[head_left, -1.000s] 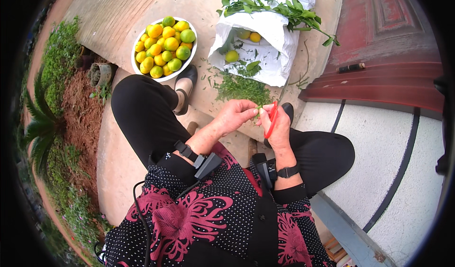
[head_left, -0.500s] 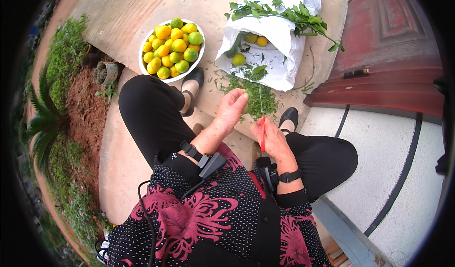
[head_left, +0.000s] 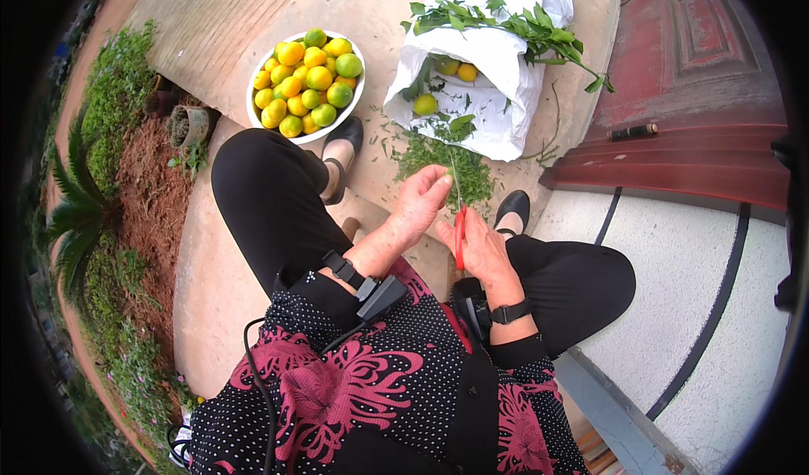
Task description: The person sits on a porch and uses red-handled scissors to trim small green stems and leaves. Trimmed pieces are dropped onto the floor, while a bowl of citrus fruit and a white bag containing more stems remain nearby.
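My left hand (head_left: 418, 203) is closed in a pinch, with a small bit of green leaf (head_left: 450, 171) at its fingertips. My right hand (head_left: 486, 254) grips the red-handled scissors (head_left: 460, 237). Their blades point away from me and reach up beside the left fingertips, close to the leaf. Beneath both hands lies a heap of finely cut green leaves (head_left: 478, 177) on the concrete. Just beyond it, a white woven sack (head_left: 499, 136) lies with its mouth toward me; several yellow-green citrus fruits (head_left: 425, 104) show in and at its opening.
A white basin (head_left: 360, 96) full of yellow and green citrus stands at the far left, near my left shoe. A leafy branch (head_left: 522, 26) lies across the sack. On the right are a red door (head_left: 674, 79) and a white step (head_left: 649, 281); plants and soil (head_left: 147, 197) border the left.
Both hands have shifted closer together. The left has moved slightly right and down, and the scissor blades have tilted left toward its fingertips. The sack and basin stay put.
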Tool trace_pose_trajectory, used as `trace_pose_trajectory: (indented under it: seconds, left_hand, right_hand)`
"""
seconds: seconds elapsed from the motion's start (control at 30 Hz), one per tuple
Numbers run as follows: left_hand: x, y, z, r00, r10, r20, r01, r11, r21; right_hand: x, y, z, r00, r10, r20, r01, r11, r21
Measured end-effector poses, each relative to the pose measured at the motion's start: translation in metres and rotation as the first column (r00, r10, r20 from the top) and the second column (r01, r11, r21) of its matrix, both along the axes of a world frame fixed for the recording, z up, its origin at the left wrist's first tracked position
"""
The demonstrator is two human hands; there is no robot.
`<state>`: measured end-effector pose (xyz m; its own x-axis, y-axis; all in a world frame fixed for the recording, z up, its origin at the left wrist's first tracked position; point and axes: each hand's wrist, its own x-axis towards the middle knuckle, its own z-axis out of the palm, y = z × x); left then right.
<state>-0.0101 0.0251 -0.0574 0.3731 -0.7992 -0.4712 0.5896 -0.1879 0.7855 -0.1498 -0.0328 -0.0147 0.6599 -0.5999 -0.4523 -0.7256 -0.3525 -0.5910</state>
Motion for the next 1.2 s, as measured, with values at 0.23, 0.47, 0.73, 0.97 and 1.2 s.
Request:
trace_pose_trajectory:
  seconds: [0.23, 0.47, 0.73, 0.97, 1.2]
  left_hand:
    - [0.002, 0.000, -0.004, 1.000, -0.011, -0.003, 0.011, 1.000, 0.003]
    - [0.002, 0.000, -0.009, 1.000, -0.019, -0.024, 0.020, 0.999, 0.044]
    - [0.006, -0.001, -0.010, 0.981, 0.007, -0.193, -0.019, 0.998, -0.058]
    - [0.007, -0.001, -0.011, 0.982, 0.007, -0.190, -0.020, 0.998, -0.066]
    - [0.005, -0.002, -0.013, 0.996, -0.063, -0.064, 0.061, 0.998, -0.031]
  right_hand:
    - [0.000, 0.000, 0.009, 0.998, 0.016, 0.053, -0.016, 1.000, 0.003]
    - [-0.001, -0.001, -0.006, 0.994, -0.029, 0.106, 0.020, 0.996, 0.089]
    - [-0.002, 0.000, -0.013, 0.977, -0.168, 0.129, 0.120, 0.941, 0.316]
    - [0.000, -0.002, 0.003, 0.997, -0.009, -0.081, 0.018, 0.992, 0.121]
    - [0.003, -0.004, 0.012, 0.982, 0.031, -0.184, -0.025, 0.999, 0.034]
